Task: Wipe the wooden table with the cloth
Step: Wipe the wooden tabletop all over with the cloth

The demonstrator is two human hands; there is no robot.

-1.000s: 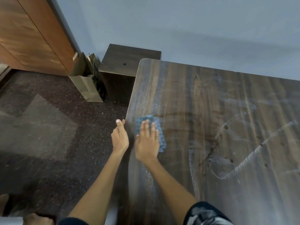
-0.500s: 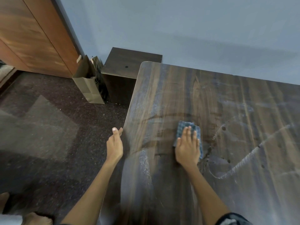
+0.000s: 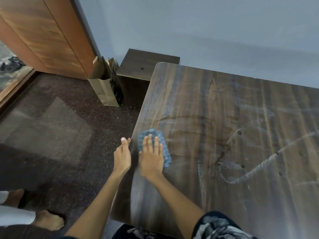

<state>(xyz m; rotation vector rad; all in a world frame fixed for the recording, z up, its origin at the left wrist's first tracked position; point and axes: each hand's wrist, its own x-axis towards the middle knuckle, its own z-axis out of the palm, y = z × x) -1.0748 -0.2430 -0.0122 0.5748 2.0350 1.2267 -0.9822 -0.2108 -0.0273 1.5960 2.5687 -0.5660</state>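
A dark wooden table [image 3: 224,104] with pale dusty streaks and smears fills the right half of the head view. A folded blue cloth [image 3: 165,147] lies near its left edge. My right hand [image 3: 151,156] presses flat on the cloth with straight fingers and covers most of it. My left hand [image 3: 122,154] rests against the table's left edge beside the cloth, fingers extended, holding nothing.
A low dark wooden box [image 3: 138,75] stands at the table's far left corner, with a brown paper bag [image 3: 103,87] next to it. A wooden door [image 3: 43,31] is at the back left. Dark speckled floor [image 3: 51,126] lies left; a bare foot [image 3: 50,219] shows at bottom left.
My right hand slid the cloth right toward the table's middle, then back left to the table's edge. The left hand stayed at the edge.
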